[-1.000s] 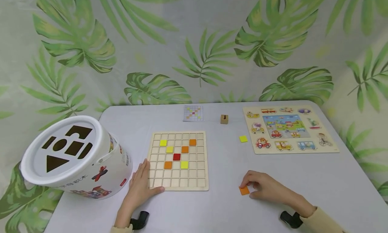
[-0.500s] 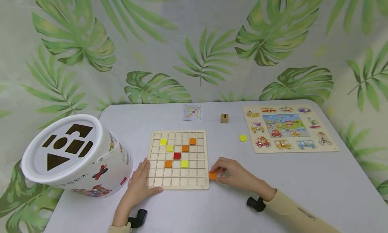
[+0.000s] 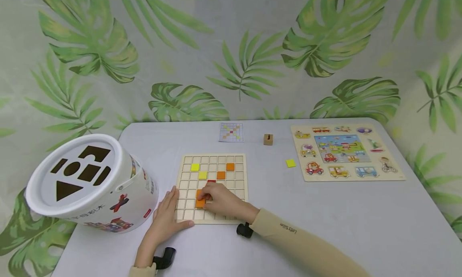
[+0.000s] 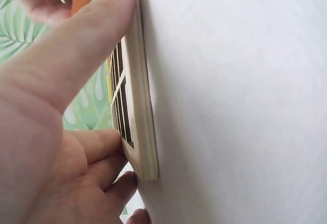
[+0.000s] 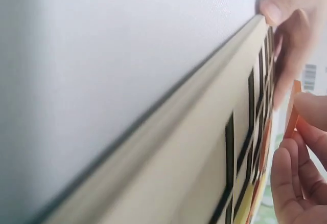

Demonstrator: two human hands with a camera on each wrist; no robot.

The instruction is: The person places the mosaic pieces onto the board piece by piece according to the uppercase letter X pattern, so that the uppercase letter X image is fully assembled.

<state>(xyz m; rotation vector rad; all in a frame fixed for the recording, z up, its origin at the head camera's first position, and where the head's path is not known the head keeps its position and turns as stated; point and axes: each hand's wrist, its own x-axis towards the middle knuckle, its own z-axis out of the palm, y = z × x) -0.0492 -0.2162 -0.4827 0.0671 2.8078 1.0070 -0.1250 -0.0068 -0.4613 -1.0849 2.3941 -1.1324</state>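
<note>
A wooden grid board (image 3: 189, 215) lies on the table with several coloured square tiles in its cells. My right hand (image 3: 225, 201) pinches an orange tile (image 3: 200, 205) between thumb and fingers, over the lower left part of the board. In the right wrist view this orange tile (image 5: 293, 109) stands on edge in the fingertips, apart from the board. The hand partly covers a red tile (image 3: 211, 181) and hides the cells beneath it. My left hand (image 3: 165, 217) rests at the board's near left corner, fingers extended along its left side and thumb on the near edge.
A white bucket (image 3: 137, 207) with shaped holes in its lid stands left. Behind the board lie a pattern card (image 3: 231, 132) and a letter cube (image 3: 268, 139). A loose yellow tile (image 3: 290, 163) lies right of the board, beside a picture puzzle (image 3: 346, 173).
My right hand has picked the orange tile up from the table on the right and carried it left, over the board. The left hand has stayed at the board's corner.
</note>
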